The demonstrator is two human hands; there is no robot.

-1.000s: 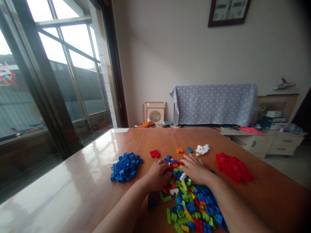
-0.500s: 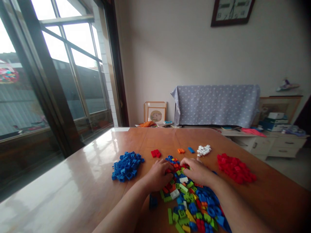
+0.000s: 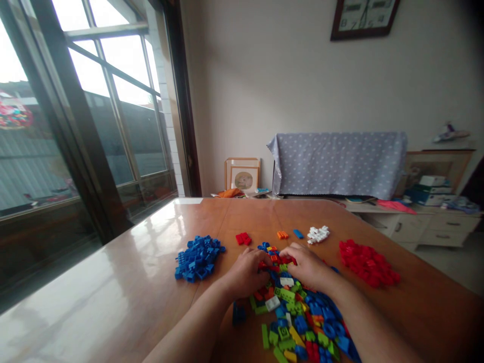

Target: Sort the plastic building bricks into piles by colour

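A mixed heap of coloured bricks [image 3: 298, 317] lies on the wooden table [image 3: 113, 292] in front of me. My left hand [image 3: 245, 272] rests on the heap's far left edge, its fingers curled onto red and blue bricks. On the far right edge sits my right hand [image 3: 308, 264], fingers bent down and pinched at small red bricks [image 3: 284, 260]. The fingertips of the two hands nearly meet. What either hand grips is hidden under the fingers.
Sorted piles lie around the heap: blue bricks [image 3: 198, 250] at left, red bricks [image 3: 366, 262] at right, white bricks [image 3: 317, 233], a few red [image 3: 242, 238], orange [image 3: 282, 234] and one blue [image 3: 298, 233] behind. A window [image 3: 75, 126] runs along the left.
My right hand's fingers have gone from stretched flat to curled down onto the bricks. Both hands have drawn closer together at the heap's far end.
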